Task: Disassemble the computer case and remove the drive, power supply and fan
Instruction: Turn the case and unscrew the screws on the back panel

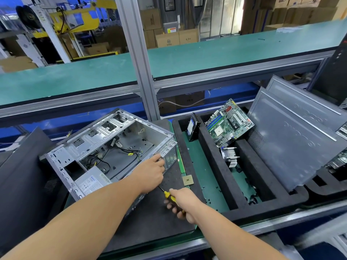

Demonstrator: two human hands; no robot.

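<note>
An open grey metal computer case [97, 136] lies on its side on a black mat, left of centre. Loose cables lie inside it, and a silver power supply [93, 182] sits in its near corner. My left hand [150, 173] rests on the case's near right edge, fingers curled around the rear frame. My right hand [181, 202] holds a yellow-and-black screwdriver [168, 196], its shaft pointing up-left toward my left hand. A hard drive [191, 126] stands upright in a slot of the black foam tray [212, 162].
A motherboard [228, 122] leans in the tray's middle slot above a heatsink [230, 156]. A CPU chip [188, 180] lies by the mat's right edge. Grey case side panels [293, 136] lean at the right. A black panel [22, 166] stands left. A green conveyor [169, 61] runs behind.
</note>
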